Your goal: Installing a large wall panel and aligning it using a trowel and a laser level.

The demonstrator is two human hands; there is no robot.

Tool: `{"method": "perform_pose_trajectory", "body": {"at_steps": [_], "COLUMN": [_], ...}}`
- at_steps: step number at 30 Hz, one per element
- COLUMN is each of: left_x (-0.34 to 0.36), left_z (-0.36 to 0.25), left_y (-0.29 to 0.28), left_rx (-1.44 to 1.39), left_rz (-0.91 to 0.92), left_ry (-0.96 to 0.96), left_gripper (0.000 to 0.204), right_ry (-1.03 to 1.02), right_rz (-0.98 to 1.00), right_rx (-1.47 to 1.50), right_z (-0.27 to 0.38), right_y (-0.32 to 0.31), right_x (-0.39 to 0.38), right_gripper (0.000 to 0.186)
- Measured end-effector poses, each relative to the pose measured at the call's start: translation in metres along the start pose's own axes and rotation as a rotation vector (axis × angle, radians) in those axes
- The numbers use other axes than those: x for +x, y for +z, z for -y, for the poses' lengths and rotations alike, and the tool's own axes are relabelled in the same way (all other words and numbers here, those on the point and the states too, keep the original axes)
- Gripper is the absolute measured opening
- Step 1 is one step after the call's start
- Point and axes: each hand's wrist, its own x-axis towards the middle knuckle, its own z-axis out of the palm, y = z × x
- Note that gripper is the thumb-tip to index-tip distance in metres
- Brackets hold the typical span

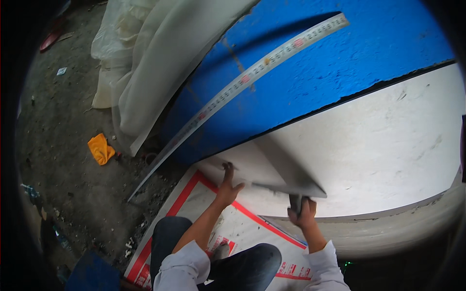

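A wide, flat metal scraper (pixel 308 188) with a short handle is in my right hand (pixel 305 213), the fingers wrapped round the handle. Its blade lies over the white surface (pixel 378 145) and points left, beside a broad dark shadow. To its left, my left hand (pixel 227 188) has its fingers spread at the left end of the white surface. That hand holds nothing. Whether its fingertips press on the surface, I cannot tell.
A long ruler strip (pixel 223 99) slants across the blue surface (pixel 310 72). Pale plastic sheeting (pixel 160 53) hangs at the upper left. An orange cloth (pixel 101 149) lies on the dirty floor (pixel 63 104). Below my hands is a red-bordered printed sheet (pixel 194 198).
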Motion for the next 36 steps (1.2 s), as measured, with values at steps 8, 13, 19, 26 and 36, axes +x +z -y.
{"method": "perform_pose_trajectory", "body": {"at_steps": [8, 13, 19, 26, 36], "left_x": [0.016, 0.011, 0.009, 0.010, 0.011], "left_z": [-0.039, -0.036, -0.054, -0.048, -0.050], "left_y": [0.018, 0.012, -0.003, -0.013, -0.027], "left_rx": [-0.211, -0.212, -0.284, -0.233, -0.233], "left_rz": [0.068, -0.008, 0.078, 0.077, 0.099], "left_ry": [-0.102, -0.065, -0.135, -0.151, -0.139], "left_gripper": [0.116, 0.116, 0.117, 0.117, 0.118], "right_ry": [0.447, 0.125, 0.575, 0.488, 0.494], "right_rz": [-0.016, -0.317, -0.206, -0.433, -0.560], "right_rx": [0.024, -0.159, 0.031, 0.218, 0.379], "right_z": [-0.024, -0.016, -0.016, -0.024, -0.009], "right_y": [-0.049, -0.089, -0.126, -0.161, -0.199], "right_x": [0.028, 0.036, 0.075, 0.123, 0.156], "right_gripper": [0.048, 0.034, 0.030, 0.028, 0.034]}}
